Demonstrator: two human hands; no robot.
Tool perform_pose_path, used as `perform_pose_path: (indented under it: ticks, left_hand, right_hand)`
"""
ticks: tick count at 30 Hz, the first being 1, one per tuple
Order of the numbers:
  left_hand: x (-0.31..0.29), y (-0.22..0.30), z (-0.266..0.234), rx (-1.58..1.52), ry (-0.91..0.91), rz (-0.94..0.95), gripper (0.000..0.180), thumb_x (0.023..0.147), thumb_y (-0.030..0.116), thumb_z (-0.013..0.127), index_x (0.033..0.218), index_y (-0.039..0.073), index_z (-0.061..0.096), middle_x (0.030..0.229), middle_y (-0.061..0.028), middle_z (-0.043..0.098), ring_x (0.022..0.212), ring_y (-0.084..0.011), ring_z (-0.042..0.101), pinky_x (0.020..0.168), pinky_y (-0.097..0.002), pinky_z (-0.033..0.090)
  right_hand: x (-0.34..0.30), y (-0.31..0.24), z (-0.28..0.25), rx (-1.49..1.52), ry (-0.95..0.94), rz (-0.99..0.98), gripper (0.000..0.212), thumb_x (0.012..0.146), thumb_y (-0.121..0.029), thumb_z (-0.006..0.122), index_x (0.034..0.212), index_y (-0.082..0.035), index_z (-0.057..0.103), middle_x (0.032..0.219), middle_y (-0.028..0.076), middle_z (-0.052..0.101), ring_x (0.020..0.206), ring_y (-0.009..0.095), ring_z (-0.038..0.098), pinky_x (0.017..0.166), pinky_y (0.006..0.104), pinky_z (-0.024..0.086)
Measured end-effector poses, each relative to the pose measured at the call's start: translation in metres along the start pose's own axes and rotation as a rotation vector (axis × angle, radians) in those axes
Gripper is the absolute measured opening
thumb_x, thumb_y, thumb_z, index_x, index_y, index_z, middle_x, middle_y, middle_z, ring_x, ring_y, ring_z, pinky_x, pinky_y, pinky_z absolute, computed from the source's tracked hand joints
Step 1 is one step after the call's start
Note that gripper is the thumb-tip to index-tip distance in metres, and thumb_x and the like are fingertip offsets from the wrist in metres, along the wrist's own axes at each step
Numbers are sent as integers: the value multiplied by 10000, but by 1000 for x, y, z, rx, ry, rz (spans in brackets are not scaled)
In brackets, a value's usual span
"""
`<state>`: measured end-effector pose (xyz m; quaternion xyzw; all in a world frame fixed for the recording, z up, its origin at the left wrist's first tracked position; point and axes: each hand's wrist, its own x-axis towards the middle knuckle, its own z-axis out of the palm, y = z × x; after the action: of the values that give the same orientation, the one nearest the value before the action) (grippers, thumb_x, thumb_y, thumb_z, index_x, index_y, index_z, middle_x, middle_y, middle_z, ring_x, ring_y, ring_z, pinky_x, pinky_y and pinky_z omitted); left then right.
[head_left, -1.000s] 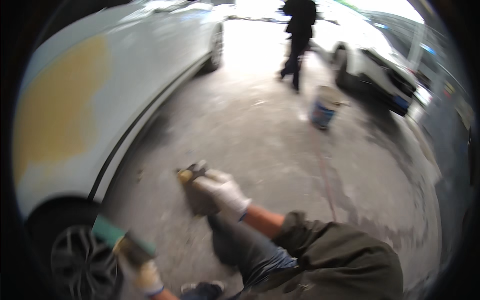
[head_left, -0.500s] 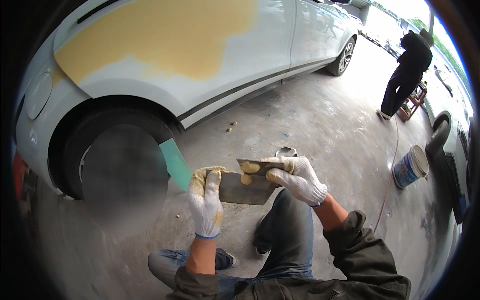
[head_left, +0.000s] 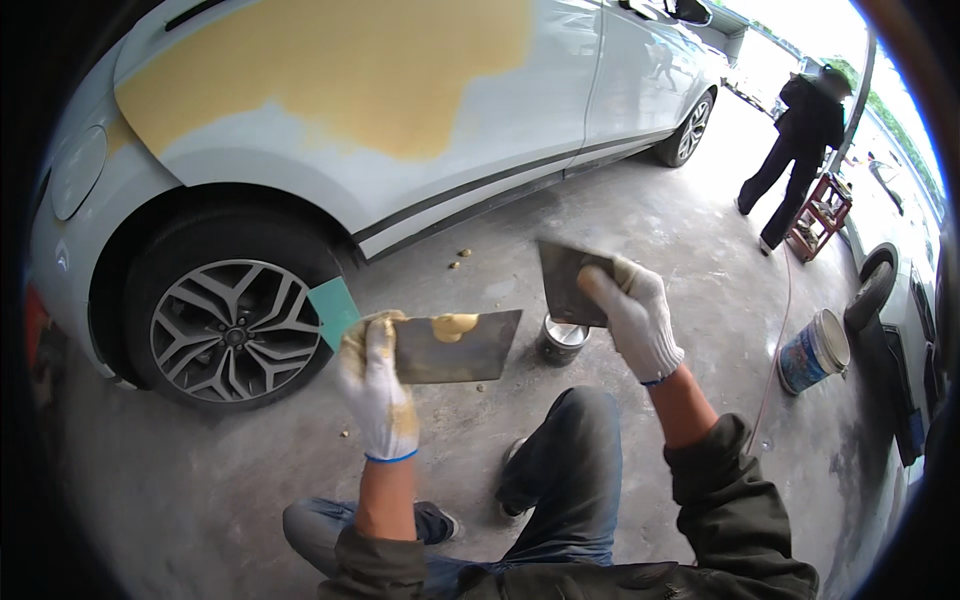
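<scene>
My left hand [head_left: 378, 385], in a white knit glove stained with yellow filler, grips a flat metal putty spreader [head_left: 450, 360]. A dab of yellow filler [head_left: 455, 326] sits at its upper edge. Higher and to the right, my gloved right hand [head_left: 640, 315] holds a second, dark metal putty spreader [head_left: 568, 282], tilted and apart from the first. A green sheet [head_left: 333, 308] shows between my left hand and the car wheel; whether the hand touches it, I cannot tell. Ahead stands a white car [head_left: 520, 130] with a broad yellow filler patch [head_left: 390, 80] on its side.
An open can [head_left: 562, 342] stands on the floor beyond my knee. To the right are a tilted white-and-blue bucket [head_left: 812, 350], a thin hose [head_left: 775, 370], a red cart [head_left: 820, 218] and another car [head_left: 900, 235]. A person in dark clothes [head_left: 800, 145] stands at the far right.
The two spreaders, close together before, have come apart: my right hand has moved up and right, my left hand a little left. The far person has shifted stance.
</scene>
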<state>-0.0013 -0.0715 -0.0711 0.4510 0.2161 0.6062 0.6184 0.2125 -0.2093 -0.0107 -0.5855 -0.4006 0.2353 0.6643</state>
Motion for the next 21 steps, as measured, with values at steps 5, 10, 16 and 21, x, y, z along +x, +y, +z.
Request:
perform_pose_path:
  ticks: [5, 10, 16, 21]
  left_hand:
    - [-12, 0, -1, -89, -41, -131, 156, 994, 164, 600, 1018, 10, 613, 956, -68, 658, 856, -109, 602, 808, -240, 493]
    - [-16, -19, -1, -27, -61, -141, 162, 984, 125, 611, 1017, -33, 599, 973, -87, 659, 878, -114, 607, 824, -245, 501]
    - [-19, -10, 14, 96, -6, -98, 160, 988, 144, 594, 981, -12, 627, 947, -63, 651, 839, -107, 590, 826, -248, 484]
    - [-14, 0, 16, 31, 110, -70, 168, 981, 163, 615, 984, -3, 638, 944, -55, 650, 844, -113, 600, 801, -258, 499]
  right_hand:
    - [5, 24, 9, 703, 150, -91, 236, 993, -134, 593, 1185, 4, 581, 1128, 100, 667, 1013, 207, 667, 919, 393, 561]
    - [-12, 12, 37, 993, 170, -10, 218, 1033, -172, 516, 1210, -48, 546, 1172, 83, 646, 1060, 243, 654, 977, 445, 540]
    - [-29, 29, 35, 925, 46, 89, 208, 1015, -167, 565, 1188, -51, 561, 1107, 30, 649, 962, 109, 626, 716, 219, 540]
    - [-36, 32, 20, 674, -56, 144, 141, 995, -95, 583, 1122, -35, 599, 1035, 28, 670, 842, 81, 645, 652, 181, 529]
